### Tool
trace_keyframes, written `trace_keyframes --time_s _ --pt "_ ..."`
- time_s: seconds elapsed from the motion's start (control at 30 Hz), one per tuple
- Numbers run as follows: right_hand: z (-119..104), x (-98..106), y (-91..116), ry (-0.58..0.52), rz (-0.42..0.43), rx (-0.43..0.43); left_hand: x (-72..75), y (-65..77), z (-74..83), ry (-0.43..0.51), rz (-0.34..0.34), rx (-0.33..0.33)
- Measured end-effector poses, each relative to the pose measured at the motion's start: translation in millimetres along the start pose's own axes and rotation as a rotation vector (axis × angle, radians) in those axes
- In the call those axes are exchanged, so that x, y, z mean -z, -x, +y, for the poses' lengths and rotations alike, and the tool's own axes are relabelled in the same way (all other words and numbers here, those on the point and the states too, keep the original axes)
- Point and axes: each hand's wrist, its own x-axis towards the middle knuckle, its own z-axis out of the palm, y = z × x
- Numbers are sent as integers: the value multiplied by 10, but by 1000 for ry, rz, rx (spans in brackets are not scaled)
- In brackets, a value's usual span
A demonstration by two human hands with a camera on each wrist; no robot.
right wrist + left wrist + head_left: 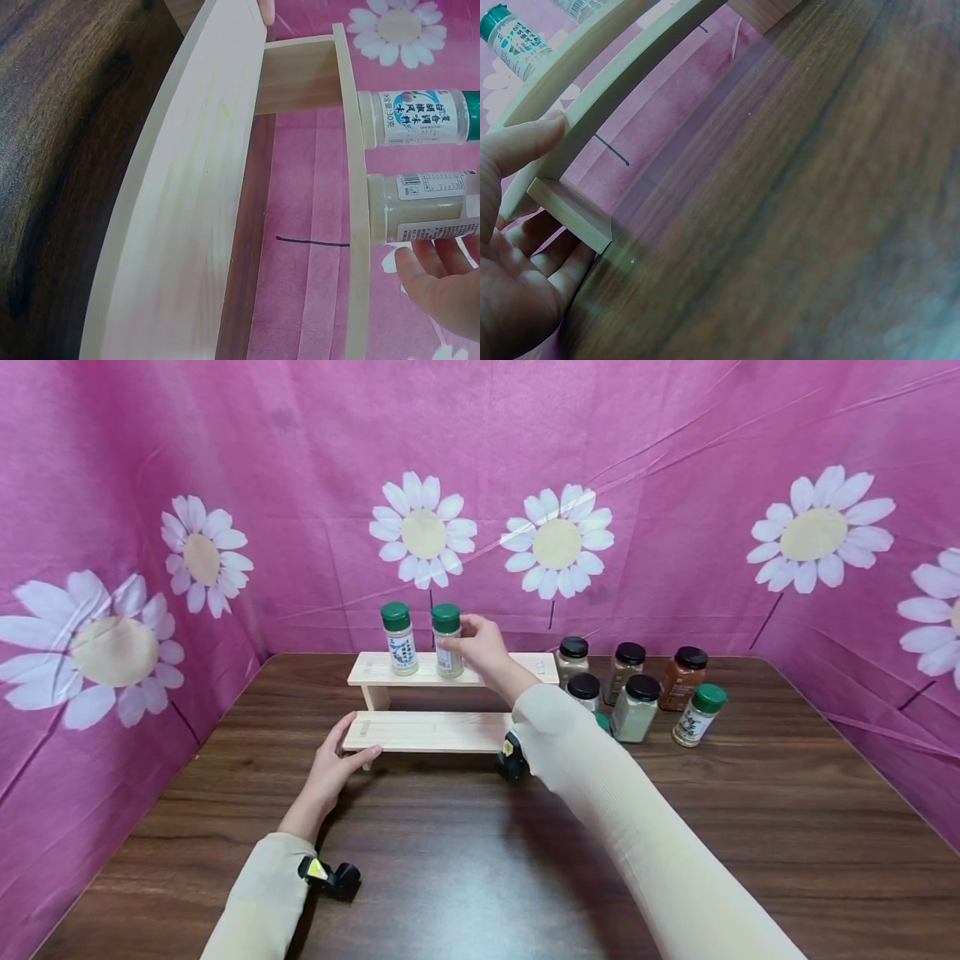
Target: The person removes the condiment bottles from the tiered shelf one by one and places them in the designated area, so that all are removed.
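A two-step wooden rack (427,731) stands on the table. My left hand (333,770) grips the left end of its lower step, thumb on the front edge and fingers behind, beside the side leg (574,214). On the upper step, a green-capped spice jar (401,647) stands upright towards the left, its label facing front. Just right of it is a second green-capped spice jar (447,647), upright with its base at the board. My right hand (487,647) pinches this second jar from the right, thumb across its front. Its barcode label (435,185) shows in the right wrist view.
Right of the rack stand several spice jars: black-capped ones, including a pale green jar (636,710) and a reddish jar (682,679), and a green-capped jar (699,717). My right sleeve partly covers this group. Pink flowered cloth (660,527) hangs behind the table (450,860).
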Motion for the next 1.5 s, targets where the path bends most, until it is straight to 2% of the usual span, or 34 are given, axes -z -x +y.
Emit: trace_keyframes --time_s 0.37,0.57,0.8,1.17,1.5 --pt "-11 -30 61 -5 6 13 6 6 -1 -9 -1 8" --pt "-45 -16 129 -54 -21 13 -2 8 16 -7 -3 8" --pt "-81 46 248 -45 -61 52 -2 2 18 -8 -2 0" --pt "-93 261 418 -77 -125 50 -6 4 7 -13 -5 11" --pt "-95 548 590 -27 -156 72 -2 0 0 -13 -4 13"
